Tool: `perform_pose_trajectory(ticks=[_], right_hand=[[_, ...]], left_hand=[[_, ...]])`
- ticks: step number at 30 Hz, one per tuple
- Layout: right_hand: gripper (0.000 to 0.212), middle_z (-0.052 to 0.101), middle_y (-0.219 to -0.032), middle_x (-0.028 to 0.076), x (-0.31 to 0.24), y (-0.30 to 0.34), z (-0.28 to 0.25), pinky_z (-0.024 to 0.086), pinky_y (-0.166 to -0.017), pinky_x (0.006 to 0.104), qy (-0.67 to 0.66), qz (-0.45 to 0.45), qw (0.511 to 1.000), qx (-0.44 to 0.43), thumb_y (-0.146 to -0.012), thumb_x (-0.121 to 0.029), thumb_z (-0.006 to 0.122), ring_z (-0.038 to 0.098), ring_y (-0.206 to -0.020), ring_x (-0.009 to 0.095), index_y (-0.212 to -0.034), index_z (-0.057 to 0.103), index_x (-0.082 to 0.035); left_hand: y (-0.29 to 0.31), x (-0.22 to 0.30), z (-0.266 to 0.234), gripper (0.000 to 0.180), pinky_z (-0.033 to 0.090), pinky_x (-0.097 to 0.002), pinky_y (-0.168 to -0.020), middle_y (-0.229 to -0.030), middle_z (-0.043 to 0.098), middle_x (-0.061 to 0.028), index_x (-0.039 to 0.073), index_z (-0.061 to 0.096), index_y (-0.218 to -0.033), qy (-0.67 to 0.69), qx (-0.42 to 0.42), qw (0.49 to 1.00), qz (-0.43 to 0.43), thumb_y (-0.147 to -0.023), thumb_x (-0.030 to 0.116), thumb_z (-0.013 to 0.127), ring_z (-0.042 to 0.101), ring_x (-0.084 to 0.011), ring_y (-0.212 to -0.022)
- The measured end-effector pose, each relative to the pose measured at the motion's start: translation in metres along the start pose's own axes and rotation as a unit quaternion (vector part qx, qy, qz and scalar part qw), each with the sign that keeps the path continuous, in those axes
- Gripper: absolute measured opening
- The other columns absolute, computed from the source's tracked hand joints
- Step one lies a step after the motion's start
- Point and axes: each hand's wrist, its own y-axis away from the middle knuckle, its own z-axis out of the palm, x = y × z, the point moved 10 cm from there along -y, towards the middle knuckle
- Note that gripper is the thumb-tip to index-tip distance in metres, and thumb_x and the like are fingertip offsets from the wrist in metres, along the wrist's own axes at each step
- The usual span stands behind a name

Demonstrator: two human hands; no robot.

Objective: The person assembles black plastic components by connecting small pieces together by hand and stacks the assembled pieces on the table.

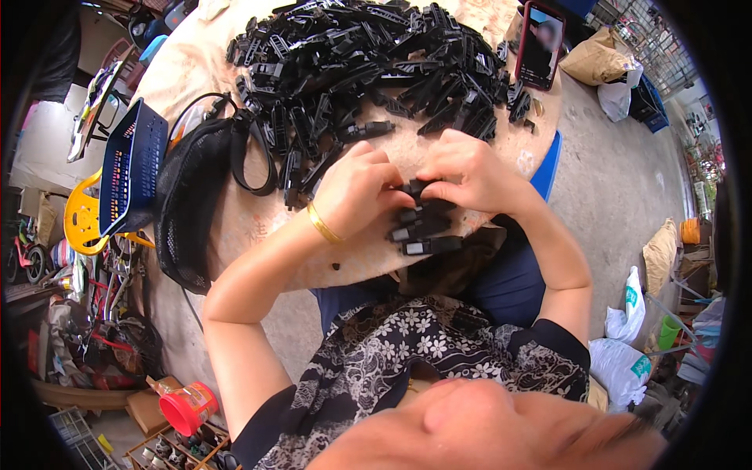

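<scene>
Both hands meet near the front of a round table (258,243), fingers pinched in. My left hand (359,188), below a gold-coloured bracelet, and my right hand (464,168) close on one small black plastic part (413,187) between them. Its exact kind is hidden by the fingers. Just nearer to me, several similar black plastic pieces (431,246) lie in a row, some with a grey end. Beyond the hands spreads a big heap of long, narrow black plastic parts (360,59). One loose part (368,130) rests close past my left hand.
A phone (540,45) stands at the table's far right. On the left are a black mesh bag (188,207), a dark blue basket (133,168) and a yellow chair (82,215). A red bucket (188,409) and white sacks (619,372) are on the floor.
</scene>
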Motion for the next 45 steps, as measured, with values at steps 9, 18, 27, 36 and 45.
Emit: perform_pose_trajectory(ticks=[9,18,27,36,45], right_hand=[[0.019,0.064,-0.090,0.007,0.013,-0.054,-0.006,0.050,-0.074,0.0343,0.132,-0.060,0.982,0.119,-0.076,-0.007,0.067,0.059,-0.084,0.026,-0.095,0.067,-0.005],[0.011,0.063,-0.085,0.005,0.033,-0.105,0.030,0.049,-0.079,0.0355,0.211,-0.056,0.976,-0.016,-0.073,-0.015,0.065,0.059,-0.090,0.025,-0.082,0.066,-0.008],[0.008,0.057,-0.078,0.008,-0.012,-0.027,-0.023,0.049,-0.070,0.0350,0.350,0.020,0.936,-0.010,-0.070,-0.011,0.064,0.057,-0.080,0.024,-0.072,0.058,-0.006],[0.026,0.059,-0.088,0.005,-0.007,-0.003,-0.020,0.050,-0.076,0.0341,0.189,0.044,0.981,0.010,-0.072,-0.003,0.060,0.056,-0.086,0.024,-0.098,0.064,-0.004],[0.025,0.061,-0.095,0.006,0.009,0.006,-0.013,0.049,-0.078,0.0340,0.165,0.036,0.985,-0.017,-0.073,-0.007,0.067,0.055,-0.089,0.026,-0.097,0.063,-0.005]], left_hand=[[-0.004,-0.024,-0.027,0.025,0.045,-0.0378,-0.079,-0.092,0.057,-0.0102,0.004,0.061,-0.094,-0.259,0.128,0.955,-0.070,-0.074,0.014,0.070,0.052,-0.0297,-0.089],[-0.004,-0.019,-0.024,0.024,0.046,-0.0382,-0.077,-0.087,0.060,-0.0094,0.005,0.057,-0.093,-0.187,0.125,0.973,-0.051,-0.072,0.010,0.069,0.054,-0.0296,-0.086],[-0.005,-0.030,-0.024,0.026,0.048,-0.0399,-0.066,-0.077,0.063,-0.0107,0.004,0.057,-0.106,-0.050,0.121,0.990,-0.052,-0.083,0.015,0.063,0.058,-0.0310,-0.070],[-0.012,-0.032,-0.025,0.032,0.049,-0.0395,-0.076,-0.096,0.063,-0.0131,0.007,0.062,-0.110,-0.080,0.101,0.991,-0.027,-0.080,-0.001,0.057,0.059,-0.0311,-0.087],[-0.011,-0.019,-0.008,0.017,0.048,-0.0373,-0.076,-0.084,0.060,-0.0085,0.006,0.067,-0.088,-0.053,0.032,0.998,0.007,-0.071,0.009,0.072,0.057,-0.0289,-0.085]])
